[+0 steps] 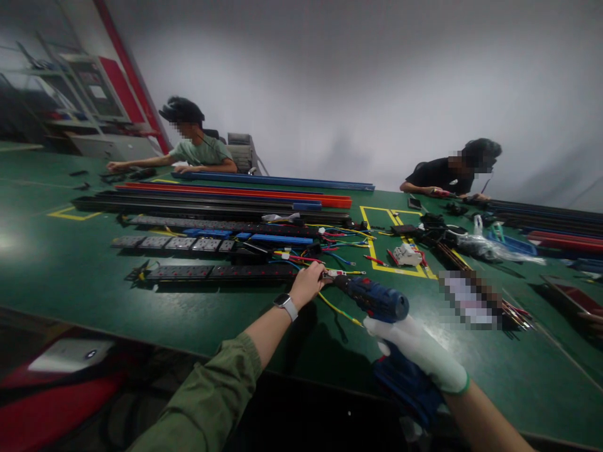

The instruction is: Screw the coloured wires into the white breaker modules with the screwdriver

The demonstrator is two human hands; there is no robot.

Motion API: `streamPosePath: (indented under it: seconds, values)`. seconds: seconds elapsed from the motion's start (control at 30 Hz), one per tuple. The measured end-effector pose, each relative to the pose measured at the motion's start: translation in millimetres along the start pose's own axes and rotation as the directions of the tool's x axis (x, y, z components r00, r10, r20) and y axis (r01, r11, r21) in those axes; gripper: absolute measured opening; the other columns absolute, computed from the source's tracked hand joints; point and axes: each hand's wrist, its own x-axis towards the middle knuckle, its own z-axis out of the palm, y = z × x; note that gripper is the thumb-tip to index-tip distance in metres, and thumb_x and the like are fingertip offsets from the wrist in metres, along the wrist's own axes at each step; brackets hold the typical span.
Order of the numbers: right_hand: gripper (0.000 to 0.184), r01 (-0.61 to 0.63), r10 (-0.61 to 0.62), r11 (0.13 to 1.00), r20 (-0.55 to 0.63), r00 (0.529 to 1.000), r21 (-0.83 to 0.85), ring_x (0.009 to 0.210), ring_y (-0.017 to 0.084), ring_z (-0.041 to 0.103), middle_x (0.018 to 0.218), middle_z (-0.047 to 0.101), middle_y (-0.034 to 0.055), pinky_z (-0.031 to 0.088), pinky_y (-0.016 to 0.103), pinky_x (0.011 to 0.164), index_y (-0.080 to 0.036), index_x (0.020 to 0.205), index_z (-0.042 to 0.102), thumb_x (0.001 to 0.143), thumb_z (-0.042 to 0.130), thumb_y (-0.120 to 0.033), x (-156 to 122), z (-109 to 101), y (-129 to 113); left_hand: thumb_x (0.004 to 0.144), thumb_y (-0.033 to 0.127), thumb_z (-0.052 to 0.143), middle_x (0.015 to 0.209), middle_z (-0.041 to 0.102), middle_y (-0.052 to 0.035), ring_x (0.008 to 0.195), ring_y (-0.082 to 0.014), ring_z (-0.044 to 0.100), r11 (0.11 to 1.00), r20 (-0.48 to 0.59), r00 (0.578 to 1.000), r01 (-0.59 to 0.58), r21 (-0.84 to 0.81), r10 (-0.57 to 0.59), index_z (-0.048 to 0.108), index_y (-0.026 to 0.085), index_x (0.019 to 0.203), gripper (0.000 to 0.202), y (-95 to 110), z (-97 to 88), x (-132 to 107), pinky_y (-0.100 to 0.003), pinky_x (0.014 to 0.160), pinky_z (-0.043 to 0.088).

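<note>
My right hand (407, 345), in a white glove, grips a blue cordless drill (377, 299). The drill points left, its tip close to my left fingers. My bare left hand (307, 285), a watch on the wrist, is closed at the right end of a long black socket strip (226, 274). Its fingertips pinch around a small white and red part (335, 273), partly hidden, whose kind I cannot make out. A yellow-green wire (342, 309) curves below the drill tip. Red, blue and yellow wires (301, 257) spread out just beyond my left hand.
More socket strips (174, 243) and orange and black rails (235, 194) lie across the green table (188, 314). White circuit breakers (407, 254), a plastic bag (494, 246) and a blue tray (516, 242) are to the right. Two people (202, 147) (447, 172) work across the table.
</note>
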Motion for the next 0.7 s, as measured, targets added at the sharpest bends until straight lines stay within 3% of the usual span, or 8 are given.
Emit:
streamPosePath:
  seconds: [0.13, 0.33, 0.53, 0.7]
  values:
    - [0.045, -0.002, 0.001, 1.000, 0.003, 1.000, 0.031, 0.058, 0.013, 0.051, 0.064, 0.060, -0.0020, 0.037, 0.026, 0.056, -0.018, 0.097, 0.061, 0.086, 0.072, -0.061, 3.0, 0.1, 6.9, 0.101, 0.030, 0.066, 0.121, 0.068, -0.0070, 0.109, -0.0220, 0.069, 1.000, -0.014, 1.000, -0.017, 0.000, 0.017, 0.068, 0.023, 0.113, 0.014, -0.7, 1.3, 0.0, -0.031, 0.091, 0.049]
    - [0.044, 0.018, -0.018, 1.000, -0.010, 1.000, -0.015, 0.057, 0.012, 0.049, 0.062, 0.060, -0.0011, 0.035, 0.026, 0.054, -0.018, 0.091, 0.061, 0.087, 0.070, -0.061, 0.1, 0.3, 2.5, 0.101, 0.041, 0.067, 0.118, 0.068, -0.0074, 0.107, -0.0227, 0.069, 1.000, -0.018, 1.000, -0.009, -0.006, 0.009, 0.068, 0.023, 0.111, 0.021, 0.0, 0.8, 0.0, -0.032, 0.091, 0.049]
    - [0.045, -0.019, 0.020, 0.999, -0.028, 0.999, 0.047, 0.058, 0.013, 0.051, 0.066, 0.061, -0.0013, 0.036, 0.026, 0.053, -0.018, 0.101, 0.063, 0.086, 0.073, -0.059, 1.2, 1.2, 5.9, 0.100, 0.028, 0.067, 0.120, 0.068, -0.0070, 0.108, -0.0224, 0.069, 1.000, -0.009, 1.000, -0.003, -0.006, 0.003, 0.068, 0.023, 0.112, 0.013, 0.5, -0.3, -0.1, -0.031, 0.092, 0.049]
    - [0.047, 0.012, -0.012, 1.000, -0.029, 0.999, 0.001, 0.057, 0.013, 0.051, 0.063, 0.059, -0.0023, 0.038, 0.026, 0.055, -0.018, 0.096, 0.062, 0.085, 0.072, -0.063, 0.2, 0.8, 3.5, 0.100, 0.039, 0.068, 0.118, 0.068, -0.0073, 0.107, -0.0230, 0.069, 1.000, -0.018, 1.000, -0.013, -0.005, 0.013, 0.068, 0.023, 0.111, 0.019, -0.4, 0.9, 0.2, -0.032, 0.092, 0.049]
